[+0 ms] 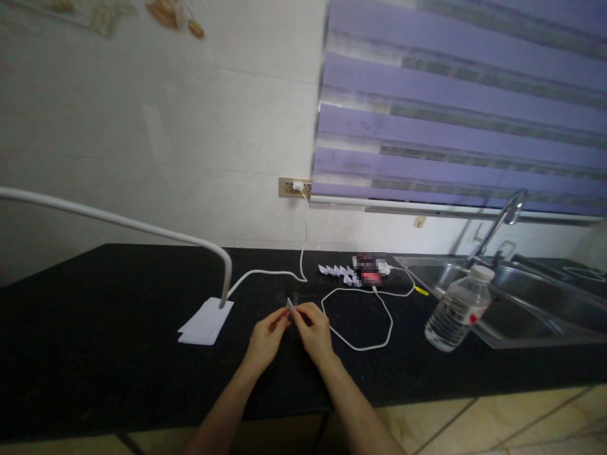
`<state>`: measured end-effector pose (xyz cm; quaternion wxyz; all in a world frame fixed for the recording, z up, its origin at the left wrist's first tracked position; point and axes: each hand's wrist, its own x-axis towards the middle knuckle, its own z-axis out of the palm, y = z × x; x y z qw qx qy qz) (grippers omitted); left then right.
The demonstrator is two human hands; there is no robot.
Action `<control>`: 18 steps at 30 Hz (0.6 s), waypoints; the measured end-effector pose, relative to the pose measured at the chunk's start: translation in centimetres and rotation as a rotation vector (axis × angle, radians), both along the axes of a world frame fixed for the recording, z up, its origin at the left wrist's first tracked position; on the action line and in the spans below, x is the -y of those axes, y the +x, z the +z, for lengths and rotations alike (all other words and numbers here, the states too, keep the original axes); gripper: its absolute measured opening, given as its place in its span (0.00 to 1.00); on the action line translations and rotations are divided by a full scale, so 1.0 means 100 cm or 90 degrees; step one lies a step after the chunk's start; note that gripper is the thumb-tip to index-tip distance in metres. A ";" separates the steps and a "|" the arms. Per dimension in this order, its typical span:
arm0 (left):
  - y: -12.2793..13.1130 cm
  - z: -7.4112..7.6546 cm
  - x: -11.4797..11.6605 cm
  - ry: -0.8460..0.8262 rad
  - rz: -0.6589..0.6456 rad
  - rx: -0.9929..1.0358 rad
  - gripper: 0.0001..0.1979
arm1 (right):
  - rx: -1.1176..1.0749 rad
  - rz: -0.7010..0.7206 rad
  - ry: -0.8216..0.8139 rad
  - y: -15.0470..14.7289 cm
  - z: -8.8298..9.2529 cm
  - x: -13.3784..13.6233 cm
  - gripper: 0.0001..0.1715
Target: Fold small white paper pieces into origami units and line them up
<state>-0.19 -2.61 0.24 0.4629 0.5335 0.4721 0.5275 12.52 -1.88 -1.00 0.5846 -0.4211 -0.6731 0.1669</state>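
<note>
A small folded piece of white paper (290, 304) is pinched between my two hands, low over the black countertop. My left hand (266, 338) grips it from the left with thumb and fingers closed. From the other side my right hand (313, 328) pinches it, fingers curled. The fingers cover most of the paper, so its full shape is hidden. Left of my hands lies a stack of white paper sheets (203, 325), slightly fanned. Several small folded paper pieces (336, 271) sit in a row behind and to the right of my hands.
A blurred-out device (372, 270) with a white cable (356, 348) lies at the back right. A water bottle (459, 309) stands before the steel sink (502, 341) and its faucet (497, 224). The cable runs to a wall socket (294, 187). A white rod (118, 218) crosses the left side.
</note>
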 end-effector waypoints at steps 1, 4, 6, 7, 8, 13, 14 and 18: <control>0.000 0.000 0.000 0.002 0.000 0.007 0.15 | 0.027 0.013 0.010 -0.001 0.001 0.001 0.09; -0.002 -0.002 -0.001 0.013 -0.009 0.016 0.15 | 0.095 0.029 0.020 -0.004 0.002 0.005 0.10; -0.003 -0.005 -0.003 0.012 -0.028 0.026 0.15 | 0.126 0.034 0.020 -0.005 0.002 0.007 0.12; -0.004 -0.007 -0.004 0.007 -0.030 0.032 0.16 | 0.135 0.040 0.021 -0.005 0.002 0.008 0.13; -0.004 -0.009 -0.005 0.000 -0.024 0.039 0.16 | 0.141 0.049 0.021 -0.005 0.003 0.009 0.13; -0.004 -0.011 -0.005 -0.028 0.003 0.032 0.14 | 0.070 0.037 0.003 -0.003 0.002 0.006 0.13; -0.004 -0.009 -0.005 -0.024 -0.006 0.018 0.14 | 0.041 0.025 -0.006 -0.002 0.002 0.005 0.14; -0.001 -0.005 -0.001 0.004 -0.056 -0.020 0.13 | -0.024 0.067 -0.051 0.001 0.000 -0.001 0.13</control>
